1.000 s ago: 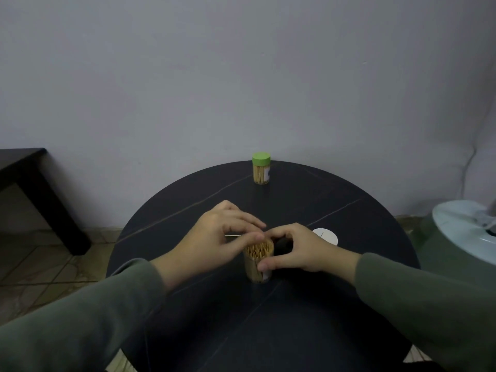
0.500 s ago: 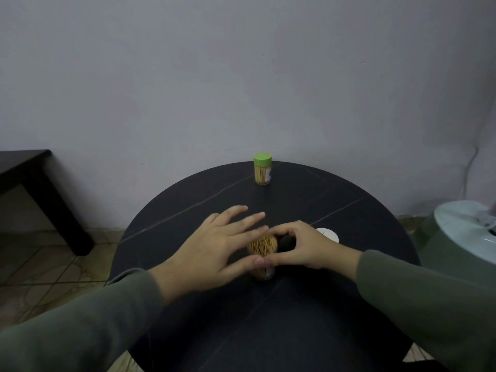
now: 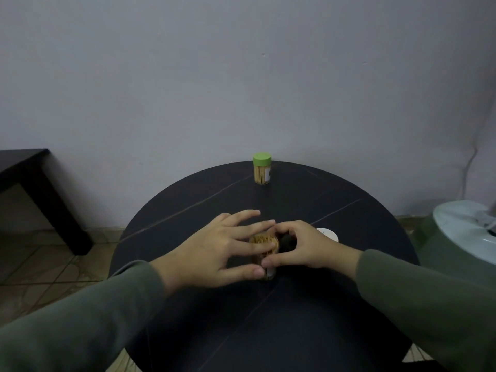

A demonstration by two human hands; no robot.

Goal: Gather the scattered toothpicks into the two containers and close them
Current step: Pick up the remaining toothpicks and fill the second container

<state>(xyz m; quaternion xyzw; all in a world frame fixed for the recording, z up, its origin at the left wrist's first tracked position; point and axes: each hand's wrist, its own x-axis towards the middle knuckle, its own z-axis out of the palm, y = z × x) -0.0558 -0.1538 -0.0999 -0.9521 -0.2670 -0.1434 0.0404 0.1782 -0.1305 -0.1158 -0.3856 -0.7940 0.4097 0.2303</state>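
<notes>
Left hand point(image 3: 214, 251) spread wide, fingers straight and fanned, fingertips laid across the top of the open container point(image 3: 264, 255), thumb tip against its lower side. Right hand point(image 3: 300, 247) curled round the same container from the right, index finger arched over the far rim, thumb pinching the near wall. Open container upright mid-worktop, long axis vertical, packed toothpicks point(image 3: 264, 239) standing on end, tips upward. Most of its body hidden behind fingers; only the toothpick tops and a bit of pale label low down visible. White lid point(image 3: 328, 234) just right of the right hand, partly cut off by the knuckles. Closed container point(image 3: 262, 169) with green lid upright at the far edge of the round dark worktop point(image 3: 322, 331), well apart.
</notes>
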